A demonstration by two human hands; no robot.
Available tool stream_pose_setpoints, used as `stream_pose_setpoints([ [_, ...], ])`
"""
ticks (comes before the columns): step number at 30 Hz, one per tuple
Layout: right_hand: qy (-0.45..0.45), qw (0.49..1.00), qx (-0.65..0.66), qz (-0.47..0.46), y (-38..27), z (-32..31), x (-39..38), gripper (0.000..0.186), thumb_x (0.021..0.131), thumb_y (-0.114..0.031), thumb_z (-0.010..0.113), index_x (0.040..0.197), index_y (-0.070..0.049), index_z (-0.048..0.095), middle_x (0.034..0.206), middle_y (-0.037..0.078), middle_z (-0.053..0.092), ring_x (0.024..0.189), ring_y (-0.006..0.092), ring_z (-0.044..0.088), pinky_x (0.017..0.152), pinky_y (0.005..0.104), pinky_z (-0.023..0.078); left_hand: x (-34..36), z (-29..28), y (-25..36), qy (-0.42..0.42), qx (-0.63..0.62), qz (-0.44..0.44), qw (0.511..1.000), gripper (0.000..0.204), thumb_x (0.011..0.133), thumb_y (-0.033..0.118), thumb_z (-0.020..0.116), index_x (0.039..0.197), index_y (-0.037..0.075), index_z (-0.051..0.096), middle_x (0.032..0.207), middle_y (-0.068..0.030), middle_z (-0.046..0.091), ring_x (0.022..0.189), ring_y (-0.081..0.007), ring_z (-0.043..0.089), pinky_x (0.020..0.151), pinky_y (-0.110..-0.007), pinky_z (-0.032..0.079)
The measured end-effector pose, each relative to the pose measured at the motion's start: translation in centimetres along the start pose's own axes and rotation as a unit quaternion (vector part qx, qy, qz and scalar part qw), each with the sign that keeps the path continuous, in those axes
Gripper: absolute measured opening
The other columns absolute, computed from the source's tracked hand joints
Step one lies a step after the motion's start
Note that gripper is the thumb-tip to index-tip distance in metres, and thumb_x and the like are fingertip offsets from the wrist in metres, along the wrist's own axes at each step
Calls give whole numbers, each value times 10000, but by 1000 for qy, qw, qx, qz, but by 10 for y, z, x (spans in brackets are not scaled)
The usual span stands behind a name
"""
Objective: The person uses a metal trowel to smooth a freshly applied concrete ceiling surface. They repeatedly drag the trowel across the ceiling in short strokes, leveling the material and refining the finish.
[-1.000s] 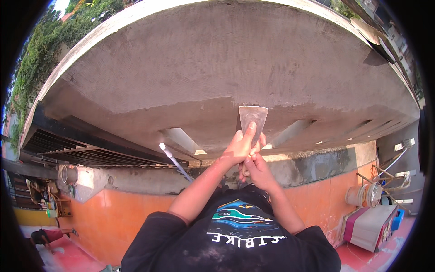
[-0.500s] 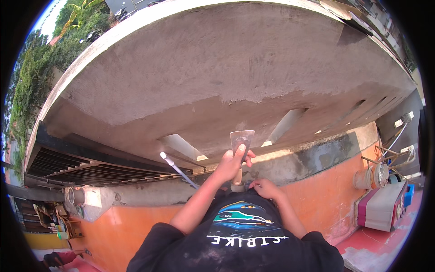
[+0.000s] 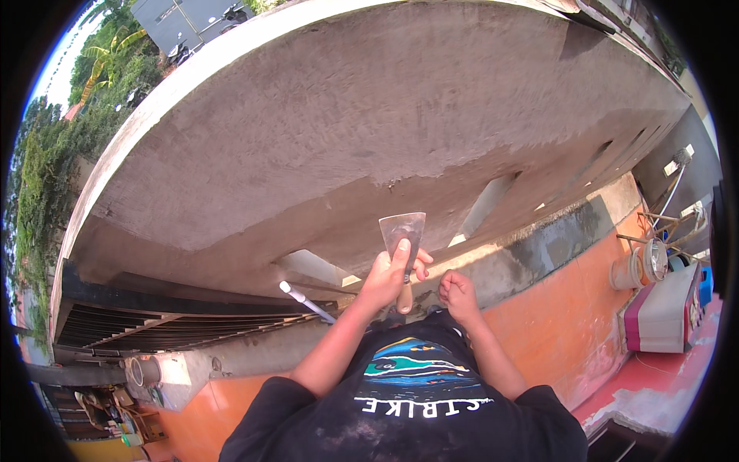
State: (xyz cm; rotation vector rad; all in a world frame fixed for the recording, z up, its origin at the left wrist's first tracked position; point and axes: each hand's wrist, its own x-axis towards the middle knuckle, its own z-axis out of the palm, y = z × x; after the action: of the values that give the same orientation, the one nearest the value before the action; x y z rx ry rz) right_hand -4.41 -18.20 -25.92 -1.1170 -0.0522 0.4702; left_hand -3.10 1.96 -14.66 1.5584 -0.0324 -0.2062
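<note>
My left hand (image 3: pixel 391 276) grips the wooden handle of a wide metal scraper (image 3: pixel 402 231). Its blade points up, in front of a grey plastered concrete surface (image 3: pixel 369 131). My right hand (image 3: pixel 459 296) is just to the right and a little lower, near my chest. It is curled into a fist with nothing visible in it and does not touch the scraper. Both forearms come up from my black printed shirt (image 3: pixel 416 393).
A white pipe (image 3: pixel 305 300) sticks out left of my left hand. An orange wall (image 3: pixel 570 308) runs below the concrete. Dark metal slats (image 3: pixel 154 327) lie at the left. Round containers (image 3: pixel 639 266) and a pink-and-white box (image 3: pixel 662 308) stand at the right, trees (image 3: pixel 46 177) far left.
My right hand has come off the scraper, which both hands gripped, and dropped to my chest. The scraper sits lower against the concrete, and the view has tilted.
</note>
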Motion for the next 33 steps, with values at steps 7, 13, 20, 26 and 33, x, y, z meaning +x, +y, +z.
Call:
stream_pose_setpoints([
  [7,-18,998,-6,-63,-36,50,-2,253,921,-7,518,1164,-67,477,929,33,517,841,110,522,743,278,477,-8,-14,25,-71,20,-108,991,513,1007,503,482,960,9,613,678,-15,548,679,-133,557,661,-298,466],
  [13,-129,988,-58,-56,-52,67,-1,712,907,-217,678,1477,-67,278,1377,110,478,1222,184,508,1010,358,444,-27,5,29,-186,15,44,982,397,960,457,607,830,92,517,642,38,476,550,-63,448,495,-259,373],
  [20,-232,972,3,48,-33,65,7,444,898,-266,686,1243,-32,533,1167,34,566,1029,107,517,834,290,474,-34,0,33,-181,-49,52,981,285,958,279,633,801,99,479,637,46,460,505,-56,405,452,-233,305],
  [26,-227,967,-81,87,-32,49,9,213,906,-202,660,1030,-46,585,1112,28,582,1017,103,518,859,298,464,-24,2,34,-145,-37,191,970,272,935,200,663,792,104,453,623,61,456,507,-22,401,446,-221,301],
  [33,-264,964,8,18,-37,63,7,179,908,-110,628,1068,-41,588,1146,33,589,1018,106,527,869,290,460,-32,-9,46,-203,-59,6,977,245,924,172,660,814,96,455,727,56,455,677,-48,417,586,-244,358],
])
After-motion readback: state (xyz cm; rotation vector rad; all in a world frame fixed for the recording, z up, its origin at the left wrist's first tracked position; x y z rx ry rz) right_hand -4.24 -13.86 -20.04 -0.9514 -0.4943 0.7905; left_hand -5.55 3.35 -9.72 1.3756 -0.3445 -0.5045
